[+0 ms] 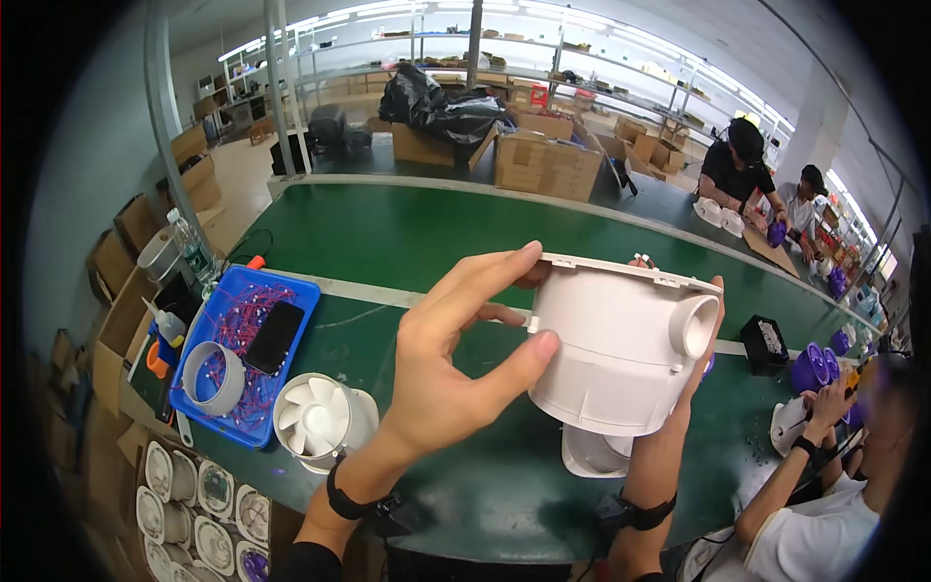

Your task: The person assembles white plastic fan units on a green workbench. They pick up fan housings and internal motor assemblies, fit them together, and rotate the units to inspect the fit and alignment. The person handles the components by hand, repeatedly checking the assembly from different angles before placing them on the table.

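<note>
Raised over the bench is a white plastic fan housing [611, 359], a drum with a flange along its top and a short round spout on its right. My left hand [446, 359] grips its left side, fingertips at the flange and thumb against the wall. My right hand [692, 383] holds the right side from behind, mostly hidden by the housing. Small wire ends [642, 260] stick up past the flange. Beneath it, another white housing [593, 458] rests on the bench, partly covered. Left of my left forearm stands a white fan [318, 417] with its blades facing up.
A blue tray [308, 291] at left holds red and blue wires, a black phone [275, 337] and a grey-white ring [231, 390]. A carton of white housings [213, 543] stands lower left. On the right are a black box [764, 347], purple parts [810, 371] and a co-worker's hand [832, 403].
</note>
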Available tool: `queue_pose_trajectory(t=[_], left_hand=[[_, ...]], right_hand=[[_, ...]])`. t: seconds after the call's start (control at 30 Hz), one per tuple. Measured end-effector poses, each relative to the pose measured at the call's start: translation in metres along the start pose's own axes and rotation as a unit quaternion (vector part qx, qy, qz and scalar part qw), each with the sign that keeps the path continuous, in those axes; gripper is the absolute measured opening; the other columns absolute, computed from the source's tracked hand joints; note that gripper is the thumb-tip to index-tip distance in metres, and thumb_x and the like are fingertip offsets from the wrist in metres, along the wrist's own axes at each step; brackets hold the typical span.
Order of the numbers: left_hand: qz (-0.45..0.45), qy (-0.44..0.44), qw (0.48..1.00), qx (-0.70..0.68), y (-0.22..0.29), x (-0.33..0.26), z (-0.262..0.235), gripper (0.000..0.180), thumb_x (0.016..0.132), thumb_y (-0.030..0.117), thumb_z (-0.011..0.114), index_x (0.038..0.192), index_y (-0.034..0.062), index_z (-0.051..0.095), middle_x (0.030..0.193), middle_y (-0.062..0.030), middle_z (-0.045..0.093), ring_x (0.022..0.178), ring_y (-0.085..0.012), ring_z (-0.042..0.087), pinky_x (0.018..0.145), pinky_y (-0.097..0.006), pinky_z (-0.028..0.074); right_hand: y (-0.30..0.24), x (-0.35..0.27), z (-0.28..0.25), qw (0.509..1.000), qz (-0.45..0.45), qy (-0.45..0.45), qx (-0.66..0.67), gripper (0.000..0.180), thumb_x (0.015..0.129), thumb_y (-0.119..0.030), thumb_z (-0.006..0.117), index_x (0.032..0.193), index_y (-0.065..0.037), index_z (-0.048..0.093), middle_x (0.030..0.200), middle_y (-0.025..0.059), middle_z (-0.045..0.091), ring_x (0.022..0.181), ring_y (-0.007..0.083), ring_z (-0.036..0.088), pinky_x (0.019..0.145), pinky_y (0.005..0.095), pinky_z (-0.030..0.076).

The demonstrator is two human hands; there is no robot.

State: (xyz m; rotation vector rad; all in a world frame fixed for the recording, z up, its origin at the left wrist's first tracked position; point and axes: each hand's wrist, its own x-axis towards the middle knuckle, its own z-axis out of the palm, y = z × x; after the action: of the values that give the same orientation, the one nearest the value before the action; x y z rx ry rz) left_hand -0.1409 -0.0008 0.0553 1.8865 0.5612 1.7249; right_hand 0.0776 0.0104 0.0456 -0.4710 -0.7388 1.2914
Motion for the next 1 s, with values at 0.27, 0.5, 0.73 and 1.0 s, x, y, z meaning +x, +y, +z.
queue_pose_trajectory(t=[0.27,0.5,0.73,1.0], left_hand=[[-0.087,0.031,0.991,-0.098,0.0,0.001,-0.004,0.035,0.099,0.012,0.052,0.129,-0.0072,0.055,0.121,-0.0175,0.063,0.113,-0.0199,0.06,0.095,-0.033,0.048],[-0.126,0.083,0.953,-0.263,-0.017,-0.007,0.013,0.053,0.103,0.027,0.029,0.143,-0.0072,0.038,0.14,-0.0198,0.049,0.129,-0.0222,0.048,0.11,-0.034,0.034],[-0.15,0.092,0.917,-0.357,-0.007,-0.002,0.0,0.056,0.101,0.03,0.025,0.143,-0.0059,0.037,0.138,-0.0189,0.05,0.13,-0.0252,0.048,0.112,-0.036,0.033],[-0.227,0.094,0.914,-0.322,0.003,-0.004,0.008,0.063,0.101,0.043,0.027,0.141,-0.0047,0.04,0.136,-0.0165,0.052,0.127,-0.0225,0.05,0.11,-0.034,0.034]], right_hand=[[0.002,-0.005,0.001,0.945,-0.226,-0.104,-0.213,0.094,0.078,-0.06,0.067,0.139,0.003,0.035,0.134,0.0165,0.048,0.123,0.0271,0.053,0.104,0.0384,0.045],[0.012,-0.019,0.015,0.757,-0.438,-0.256,-0.411,0.128,0.05,-0.058,0.092,0.142,0.003,0.029,0.139,0.0224,0.042,0.128,0.0361,0.048,0.108,0.0447,0.039],[0.03,-0.025,0.01,0.778,-0.395,-0.241,-0.425,0.129,0.052,-0.06,0.089,0.145,0.0,0.024,0.142,0.0191,0.034,0.132,0.0367,0.042,0.11,0.0471,0.035],[0.032,-0.025,0.01,0.854,-0.343,-0.22,-0.322,0.126,0.055,-0.047,0.093,0.145,0.001,0.02,0.144,0.0304,0.033,0.132,0.0409,0.041,0.111,0.0476,0.033]])
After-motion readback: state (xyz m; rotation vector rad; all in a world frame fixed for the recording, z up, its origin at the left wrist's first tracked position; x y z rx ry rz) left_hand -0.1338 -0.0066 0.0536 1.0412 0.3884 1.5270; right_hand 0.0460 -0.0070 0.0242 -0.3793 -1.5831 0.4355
